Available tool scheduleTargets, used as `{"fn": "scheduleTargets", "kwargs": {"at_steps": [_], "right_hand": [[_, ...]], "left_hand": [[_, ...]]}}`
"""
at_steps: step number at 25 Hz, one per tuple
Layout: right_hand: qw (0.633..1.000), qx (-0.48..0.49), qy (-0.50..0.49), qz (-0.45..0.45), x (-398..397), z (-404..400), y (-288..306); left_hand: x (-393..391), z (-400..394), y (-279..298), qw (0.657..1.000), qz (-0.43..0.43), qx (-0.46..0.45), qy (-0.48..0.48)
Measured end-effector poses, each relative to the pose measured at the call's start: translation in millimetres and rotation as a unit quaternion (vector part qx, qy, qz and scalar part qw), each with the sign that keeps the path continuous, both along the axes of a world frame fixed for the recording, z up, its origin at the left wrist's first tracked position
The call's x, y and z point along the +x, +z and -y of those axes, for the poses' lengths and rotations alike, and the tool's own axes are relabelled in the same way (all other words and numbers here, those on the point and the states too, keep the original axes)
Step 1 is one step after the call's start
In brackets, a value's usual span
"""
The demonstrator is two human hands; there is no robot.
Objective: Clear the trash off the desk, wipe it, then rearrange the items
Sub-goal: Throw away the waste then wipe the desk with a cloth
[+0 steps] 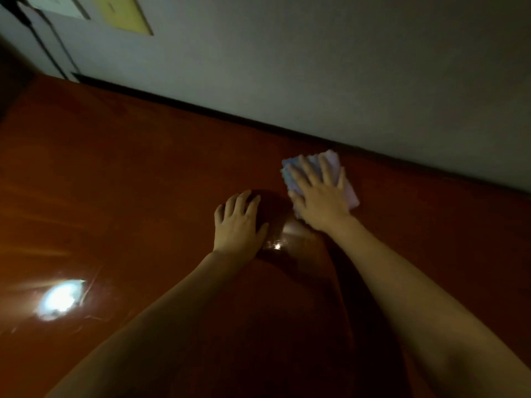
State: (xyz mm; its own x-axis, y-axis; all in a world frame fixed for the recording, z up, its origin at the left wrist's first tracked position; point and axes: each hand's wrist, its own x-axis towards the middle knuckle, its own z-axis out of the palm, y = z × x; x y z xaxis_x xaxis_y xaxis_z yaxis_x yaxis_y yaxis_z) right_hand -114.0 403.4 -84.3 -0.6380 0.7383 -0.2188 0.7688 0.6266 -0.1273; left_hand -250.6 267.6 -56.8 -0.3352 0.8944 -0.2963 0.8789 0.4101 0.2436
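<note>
A: What fills my view?

B: The desk (143,168), glossy red-brown, runs from lower left to the right edge, with a grey wall (344,67) behind it. A lamp glare (59,298) sits lower left, and a yellow sheet (126,12) hangs on the wall at upper left.

A: And the hands?

B: Right of centre, my right hand (319,193) lies flat with fingers spread, pressing the cloth (349,185) onto the desk, close to the wall. My left hand (240,222), at centre, rests flat on the bare desk with fingers apart, holding nothing.

A: What might go wrong?

B: I judge I'm mid-wipe. Only a flat palm pins the cloth, so a fast stroke could let it bunch or slip out. The light is dim and the frame blurred; I could miss patches, or knock my knuckles on the wall.
</note>
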Motion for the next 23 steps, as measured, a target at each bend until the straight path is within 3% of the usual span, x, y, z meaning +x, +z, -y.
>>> {"fn": "scheduleTargets", "kwargs": {"at_steps": [4, 7, 11, 14, 17, 21, 23], "right_hand": [[1.000, 0.007, 0.011, 0.002, 94, 35, -1], [0.991, 0.005, -0.132, 0.026, 160, 8, 1], [0.962, -0.003, -0.273, 0.019, 136, -40, 5], [0.977, -0.002, -0.215, 0.005, 92, -33, 2], [0.994, 0.012, -0.104, 0.007, 82, 34, -3], [0.998, 0.032, 0.030, 0.039, 149, 132, -7], [0.998, 0.014, 0.014, 0.054, 196, 140, -3]], "left_hand": [[34, -26, 3, 0.999, 0.005, -0.005, -0.040], [60, -40, 1, 0.998, 0.008, 0.003, -0.065], [69, -31, -3, 0.997, 0.009, 0.008, -0.082], [63, -14, -4, 0.995, 0.018, 0.009, -0.096], [65, 5, 0, 0.996, 0.015, 0.002, -0.089], [78, 28, 6, 0.996, 0.012, -0.017, -0.091], [84, 41, 8, 0.995, 0.018, -0.010, -0.097]]}}
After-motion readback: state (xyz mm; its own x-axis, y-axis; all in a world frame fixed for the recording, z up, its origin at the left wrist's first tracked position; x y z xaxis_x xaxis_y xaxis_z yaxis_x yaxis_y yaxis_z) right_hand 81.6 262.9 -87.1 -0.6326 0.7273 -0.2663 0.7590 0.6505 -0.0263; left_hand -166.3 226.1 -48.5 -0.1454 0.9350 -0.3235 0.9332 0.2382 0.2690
